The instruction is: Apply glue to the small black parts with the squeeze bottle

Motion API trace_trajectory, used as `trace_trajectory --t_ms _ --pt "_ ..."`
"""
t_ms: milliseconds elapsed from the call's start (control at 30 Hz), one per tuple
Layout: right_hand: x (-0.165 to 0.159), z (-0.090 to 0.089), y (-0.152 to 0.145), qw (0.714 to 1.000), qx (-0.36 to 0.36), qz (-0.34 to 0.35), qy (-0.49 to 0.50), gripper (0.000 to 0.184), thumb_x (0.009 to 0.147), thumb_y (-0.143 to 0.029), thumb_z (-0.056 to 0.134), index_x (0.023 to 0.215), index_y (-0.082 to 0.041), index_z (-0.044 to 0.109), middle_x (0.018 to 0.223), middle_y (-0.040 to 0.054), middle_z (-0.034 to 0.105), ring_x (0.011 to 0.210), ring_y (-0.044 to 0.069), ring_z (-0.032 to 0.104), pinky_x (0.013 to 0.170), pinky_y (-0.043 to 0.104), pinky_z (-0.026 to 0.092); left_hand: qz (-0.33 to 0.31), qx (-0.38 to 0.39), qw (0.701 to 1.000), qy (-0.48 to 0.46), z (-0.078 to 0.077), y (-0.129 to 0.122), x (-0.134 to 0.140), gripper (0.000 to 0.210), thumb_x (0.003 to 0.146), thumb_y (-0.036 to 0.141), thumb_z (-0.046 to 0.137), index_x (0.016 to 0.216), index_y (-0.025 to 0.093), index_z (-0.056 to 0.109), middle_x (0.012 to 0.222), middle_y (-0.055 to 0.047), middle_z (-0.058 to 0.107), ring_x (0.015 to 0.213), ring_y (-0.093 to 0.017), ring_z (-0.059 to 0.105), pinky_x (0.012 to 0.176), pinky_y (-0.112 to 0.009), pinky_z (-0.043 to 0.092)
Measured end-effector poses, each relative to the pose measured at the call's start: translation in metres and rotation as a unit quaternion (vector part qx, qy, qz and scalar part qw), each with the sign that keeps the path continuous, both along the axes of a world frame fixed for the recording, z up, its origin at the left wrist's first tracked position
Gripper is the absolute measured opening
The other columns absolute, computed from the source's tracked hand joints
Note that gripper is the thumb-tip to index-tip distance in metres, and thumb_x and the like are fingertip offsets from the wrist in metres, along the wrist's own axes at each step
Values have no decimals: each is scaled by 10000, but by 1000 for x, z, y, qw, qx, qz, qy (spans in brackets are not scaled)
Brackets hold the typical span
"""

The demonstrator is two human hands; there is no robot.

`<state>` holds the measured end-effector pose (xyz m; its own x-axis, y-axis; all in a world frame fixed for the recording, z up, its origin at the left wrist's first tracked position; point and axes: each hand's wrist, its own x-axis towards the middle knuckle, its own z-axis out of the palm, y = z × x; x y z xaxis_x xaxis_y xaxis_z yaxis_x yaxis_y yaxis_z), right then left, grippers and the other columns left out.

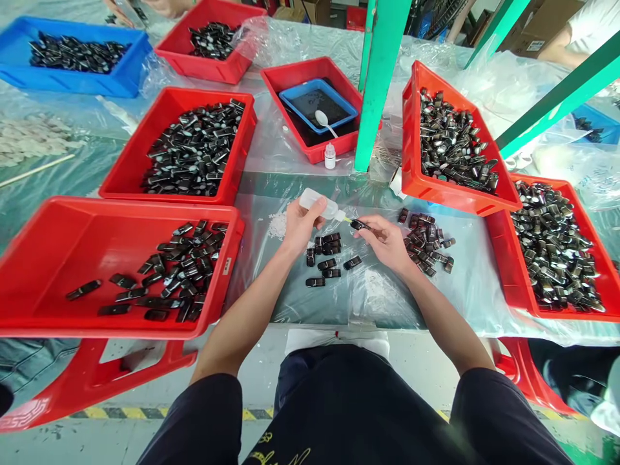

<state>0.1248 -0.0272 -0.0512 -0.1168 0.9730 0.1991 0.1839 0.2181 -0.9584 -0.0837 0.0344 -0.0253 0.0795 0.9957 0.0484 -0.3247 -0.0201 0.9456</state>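
Observation:
My left hand (304, 223) is wrapped round a white squeeze bottle (317, 201), tilted so its thin nozzle points right. The nozzle tip meets or nearly meets a small black glossy part (357, 225), pinched between the fingers of my right hand (385, 240). Below my hands, several similar black parts (331, 274) lie loose on the plastic-covered table (290, 307). A pile of dark brown-black parts (426, 242) sits right of my right hand. Small white bits (278, 226) are scattered left of my left hand.
Red bins of black parts stand at left (121, 213), behind it (128, 155), and at right (504, 194). A red bin (314, 152) holds a blue tray (290, 97) and white spoon (321, 119). A small white bottle (330, 156) stands near a green post (380, 84).

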Motion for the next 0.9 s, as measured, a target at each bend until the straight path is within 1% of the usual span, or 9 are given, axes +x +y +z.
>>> trace_trajectory --t_ms 233,367,467,633,900 --pt "-1 -1 -1 1000 0 3 7 450 984 -631 684 1176 -225 703 842 27 787 629 139 577 568 298 443 4 -3 1000 -9 0 0 0 599 619 709 940 702 158 721 609 -9 600 474 -60 413 447 -240 317" --pt "-1 -1 -1 1000 -1 -3 6 471 972 -656 685 1180 -233 703 853 33 783 666 156 613 572 303 467 3 -5 1000 -8 1 0 -1 601 618 696 949 689 153 701 599 -5 576 476 -60 412 455 -242 317" --pt "-1 0 -1 1000 -3 -5 4 477 968 -663 687 1179 -235 700 862 36 782 688 163 629 584 305 481 3 5 1000 -1 0 -1 -1 594 641 701 936 694 158 701 605 -5 580 479 -62 417 459 -243 314" --pt "-1 0 -1 1000 -8 4 6 471 979 -655 677 1184 -232 696 857 34 783 658 151 604 582 304 470 6 21 1000 8 -2 -1 -2 559 683 695 915 698 177 703 619 -2 599 487 -71 424 459 -243 319" --pt "-1 -1 -1 1000 -9 3 20 472 970 -661 685 1167 -232 697 850 32 779 644 150 601 567 305 452 7 0 1000 -5 2 -2 -2 590 628 693 947 711 157 714 633 -22 607 485 -69 423 452 -252 312"
